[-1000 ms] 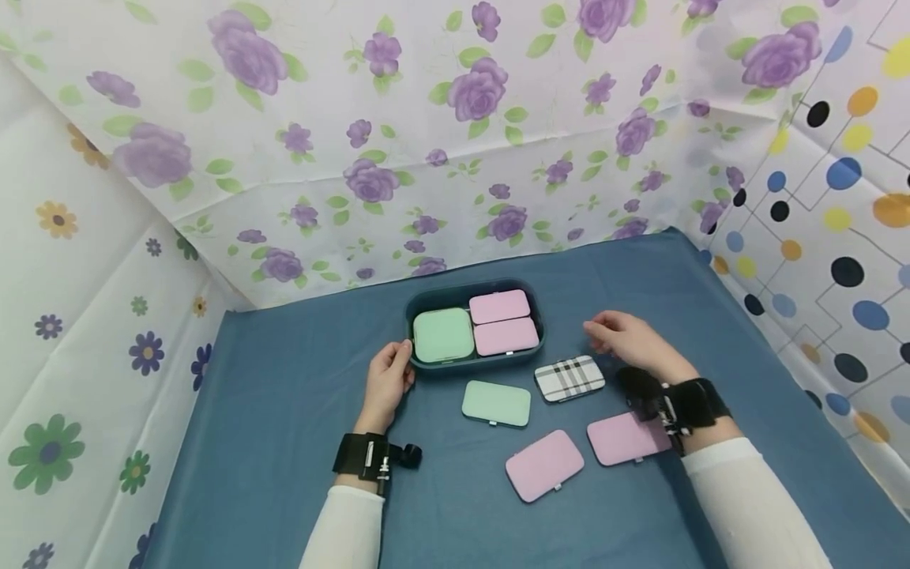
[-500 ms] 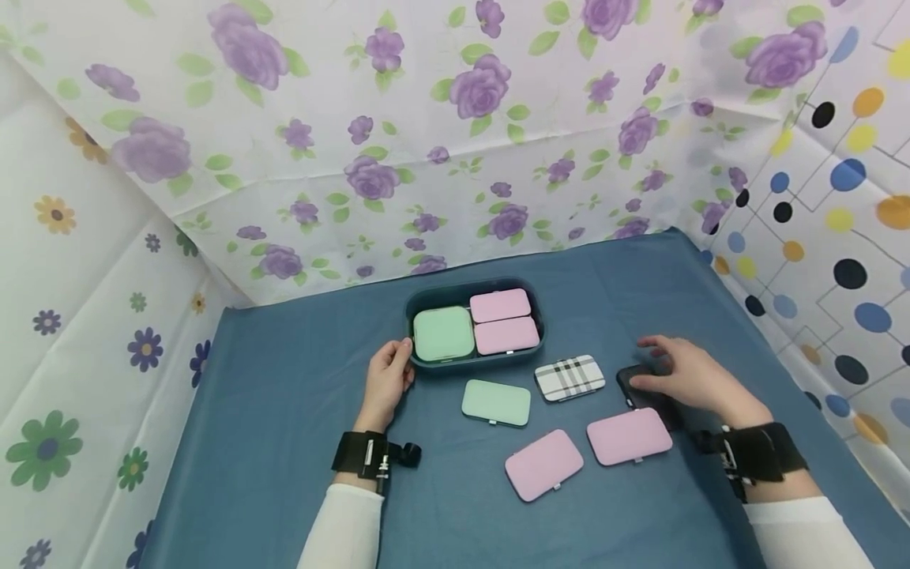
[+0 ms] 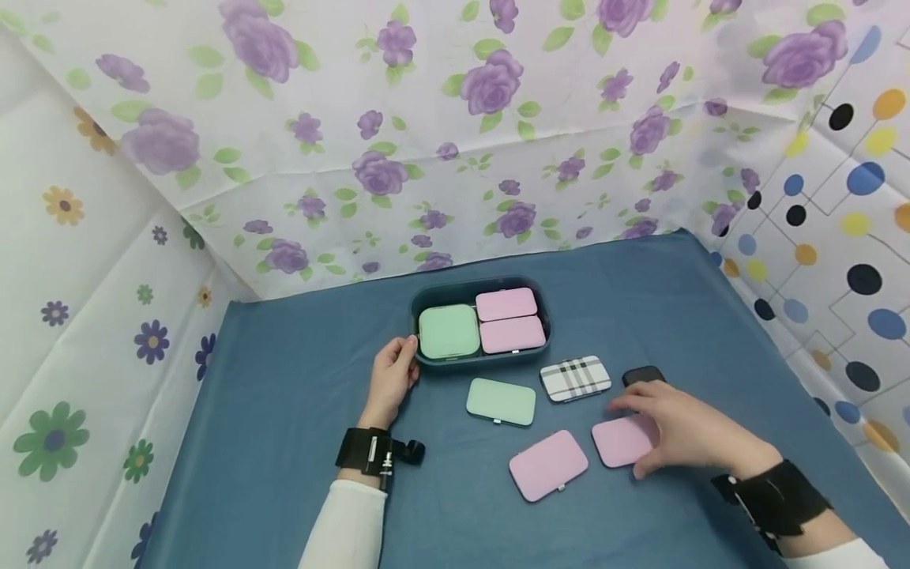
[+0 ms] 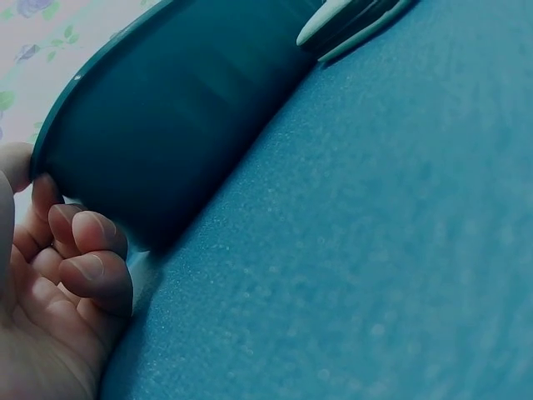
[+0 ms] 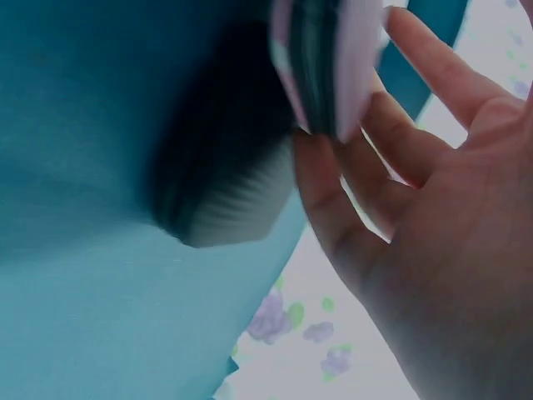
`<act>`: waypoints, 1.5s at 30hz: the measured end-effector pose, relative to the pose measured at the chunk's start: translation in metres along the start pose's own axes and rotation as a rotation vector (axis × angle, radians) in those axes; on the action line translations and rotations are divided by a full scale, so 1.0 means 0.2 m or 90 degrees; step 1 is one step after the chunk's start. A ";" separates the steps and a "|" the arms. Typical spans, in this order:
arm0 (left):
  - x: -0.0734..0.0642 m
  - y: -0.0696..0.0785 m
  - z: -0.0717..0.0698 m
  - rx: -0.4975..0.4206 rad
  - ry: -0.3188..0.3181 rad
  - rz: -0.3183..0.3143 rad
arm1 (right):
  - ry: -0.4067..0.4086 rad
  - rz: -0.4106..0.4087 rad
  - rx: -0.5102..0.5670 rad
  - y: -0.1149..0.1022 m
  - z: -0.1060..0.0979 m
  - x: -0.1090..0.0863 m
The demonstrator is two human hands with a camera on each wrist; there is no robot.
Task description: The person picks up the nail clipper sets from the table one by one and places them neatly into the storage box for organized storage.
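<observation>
My left hand [image 3: 392,371] pinches the left end wall of a dark teal plastic box [image 3: 434,363]; in the left wrist view the thumb and index finger lie at its rim [image 4: 52,112]. Inside are a square-looking green case [image 3: 449,332] and two pink clasp cases [image 3: 512,334]. My right hand [image 3: 686,427] reaches over another pink clasp case [image 3: 620,441] on the cloth, fingers past its far edge and thumb at its near side. In the right wrist view the fingertips touch or overlap this case [image 5: 354,67], whose right part is hidden in the head view.
A green clasp case [image 3: 501,401], a plaid case [image 3: 576,378] and a pink case [image 3: 549,466] lie in front of the box. A black case [image 3: 643,374] lies just beyond my right hand. Patterned cloth walls [image 3: 320,261] border the blue tablecloth [image 3: 306,348].
My right hand has moved from near the plaid case to the right, past the black case, then back toward me over the right pink case. The left hand stays at the box.
</observation>
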State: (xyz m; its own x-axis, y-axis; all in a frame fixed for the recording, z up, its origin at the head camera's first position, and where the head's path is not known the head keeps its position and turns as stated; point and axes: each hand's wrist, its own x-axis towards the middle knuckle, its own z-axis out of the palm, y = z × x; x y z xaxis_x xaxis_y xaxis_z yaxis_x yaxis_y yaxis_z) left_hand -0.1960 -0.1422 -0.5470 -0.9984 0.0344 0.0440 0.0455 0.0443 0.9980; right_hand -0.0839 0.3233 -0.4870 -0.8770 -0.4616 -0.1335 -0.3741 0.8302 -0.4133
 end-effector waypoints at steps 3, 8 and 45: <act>0.00 0.00 0.00 0.001 -0.004 0.005 | 0.000 -0.020 -0.054 -0.02 0.04 -0.01; 0.00 0.00 0.00 -0.002 -0.012 0.007 | 0.005 -0.027 -0.095 -0.04 0.08 -0.02; 0.00 -0.01 -0.02 -0.009 -0.015 0.007 | 0.038 -0.062 -0.071 -0.12 -0.06 0.09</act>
State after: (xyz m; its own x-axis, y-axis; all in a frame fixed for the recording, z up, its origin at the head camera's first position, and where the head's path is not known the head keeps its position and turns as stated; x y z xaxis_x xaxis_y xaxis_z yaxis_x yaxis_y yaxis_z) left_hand -0.1971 -0.1454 -0.5483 -0.9968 0.0582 0.0544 0.0562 0.0297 0.9980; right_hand -0.0949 0.2986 -0.4681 -0.8503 -0.5245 -0.0426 -0.4860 0.8138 -0.3188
